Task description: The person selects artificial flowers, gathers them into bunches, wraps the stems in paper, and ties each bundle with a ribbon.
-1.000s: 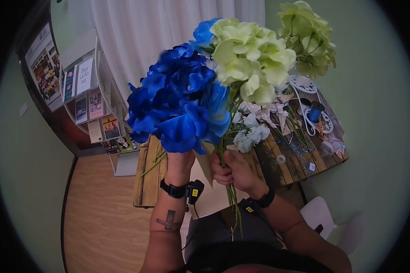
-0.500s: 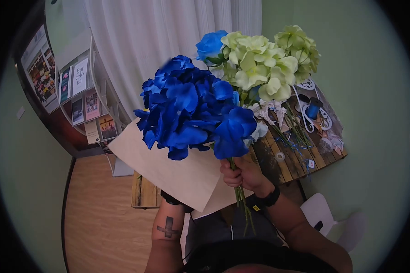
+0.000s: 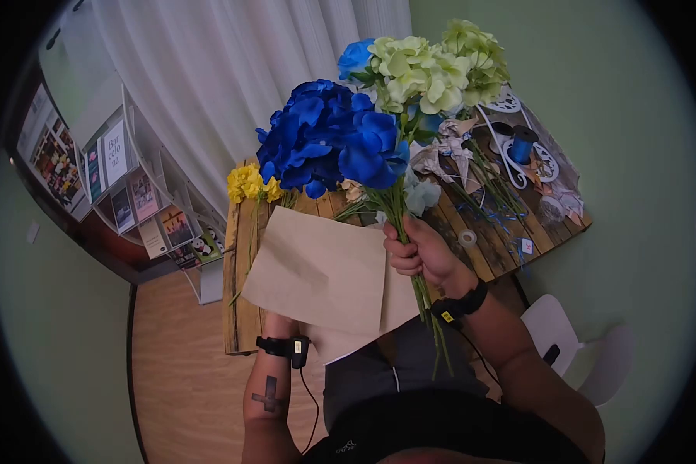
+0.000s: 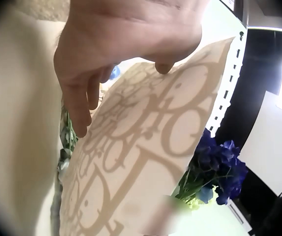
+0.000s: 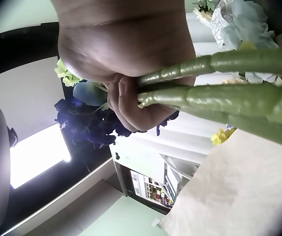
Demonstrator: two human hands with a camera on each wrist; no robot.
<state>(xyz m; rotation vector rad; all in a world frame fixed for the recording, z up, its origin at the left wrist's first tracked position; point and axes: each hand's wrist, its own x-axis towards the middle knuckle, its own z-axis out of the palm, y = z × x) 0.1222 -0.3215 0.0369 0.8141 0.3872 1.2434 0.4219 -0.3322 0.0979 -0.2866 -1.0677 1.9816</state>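
In the head view my right hand (image 3: pixel 429 255) grips the green stems (image 3: pixel 419 298) of a bouquet, its fingers curled around them. The bouquet carries a deep blue hydrangea (image 3: pixel 325 139), pale green hydrangeas (image 3: pixel 425 73) and a lighter blue rose (image 3: pixel 356 59). A sheet of brown wrapping paper (image 3: pixel 317 267) spreads to the left of the stems and covers most of my left hand (image 3: pixel 280 323). From the left wrist, that left hand (image 4: pixel 126 44) shows straight fingers beside the printed side of the paper (image 4: pixel 146 128), thumb apart from them.
A wooden table (image 3: pixel 243 232) stands beyond the paper, with yellow flowers (image 3: pixel 251 184) at its far left. On its right lie a roll of tape (image 3: pixel 467 238), a blue spool (image 3: pixel 523 145), cut stems and white scrollwork (image 3: pixel 545 161). A brochure rack (image 3: pixel 143 193) stands left; a white chair (image 3: pixel 549 332) is at right.
The paper came out from behind the flowers, swung up to the left, and now sits lower. My left hand drew back from beside the blooms. My right hand keeps its grip on the stems.
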